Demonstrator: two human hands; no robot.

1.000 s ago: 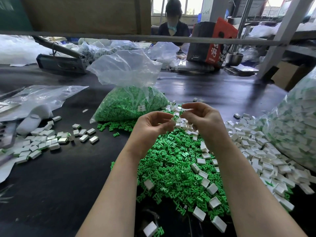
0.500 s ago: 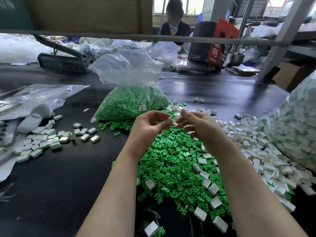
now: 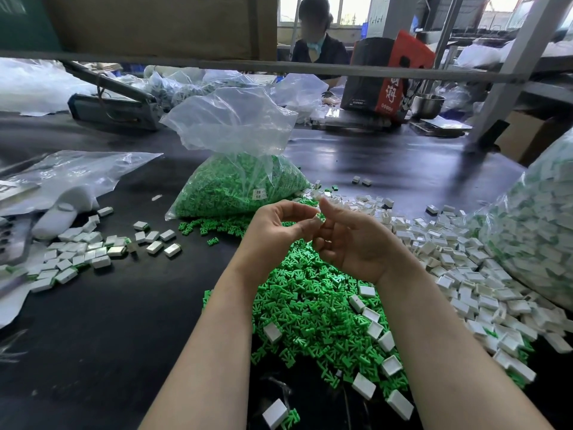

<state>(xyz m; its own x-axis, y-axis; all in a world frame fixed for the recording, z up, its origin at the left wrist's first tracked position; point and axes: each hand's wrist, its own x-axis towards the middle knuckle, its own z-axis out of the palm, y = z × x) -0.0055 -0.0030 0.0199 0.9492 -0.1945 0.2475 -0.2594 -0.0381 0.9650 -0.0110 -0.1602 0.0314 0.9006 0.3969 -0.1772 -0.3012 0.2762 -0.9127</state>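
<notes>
Left hand [image 3: 276,231] and right hand [image 3: 350,243] meet above green clip heap [image 3: 310,305], mid-desk [image 3: 108,321]. Both pinch one small white cap [image 3: 319,217], probably seating clip. White cap heap [image 3: 449,259] right, finished pieces [image 3: 86,252] left: supply reachable, output apart.
</notes>
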